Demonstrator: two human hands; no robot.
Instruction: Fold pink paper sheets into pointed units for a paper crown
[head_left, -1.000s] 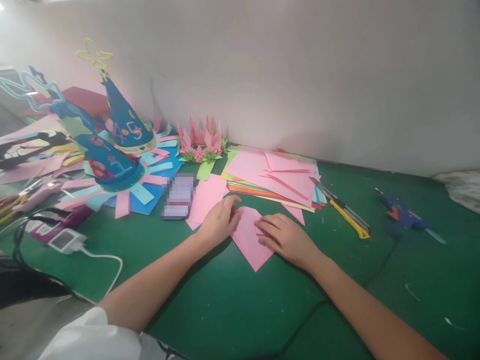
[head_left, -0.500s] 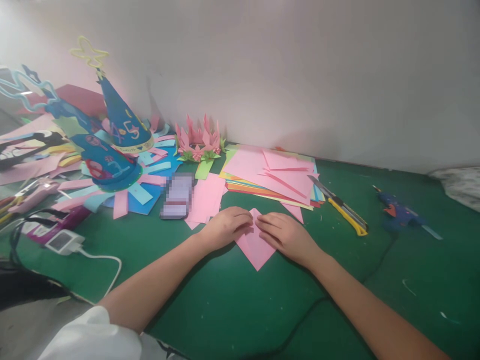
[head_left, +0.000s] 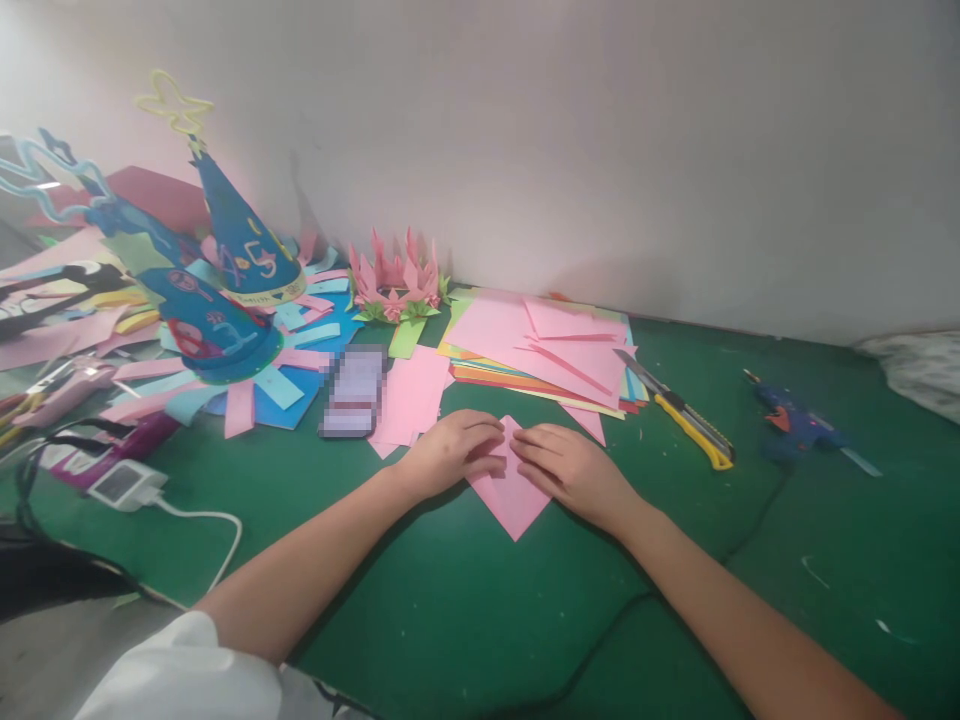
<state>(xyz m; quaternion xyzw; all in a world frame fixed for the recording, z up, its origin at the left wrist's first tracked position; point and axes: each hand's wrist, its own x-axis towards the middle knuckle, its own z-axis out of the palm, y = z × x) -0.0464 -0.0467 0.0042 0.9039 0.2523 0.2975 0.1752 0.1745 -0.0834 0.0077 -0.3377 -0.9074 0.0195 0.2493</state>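
A folded square of pink paper [head_left: 514, 505] lies on the green tabletop, turned so that one corner points at me. My left hand [head_left: 448, 455] holds its left side, fingertips near the top corner and the thumb lower down on the sheet. From the other side my right hand [head_left: 574, 470] presses its bent fingers on the paper's upper right part. The fingertips of both hands almost meet over the middle. Part of the paper is hidden under them.
Behind my hands lies a stack of coloured paper [head_left: 487, 335], with a yellow utility knife [head_left: 694, 425] beside it. A glue gun [head_left: 802, 420] rests at right. Leftward are a phone [head_left: 352, 390], a pink paper crown [head_left: 397, 285], blue cone hats [head_left: 244, 235] and a white charger [head_left: 127, 484].
My left thumb has moved slightly away from the fingers, widening the gap between them. The right hand and the paper look almost unchanged.
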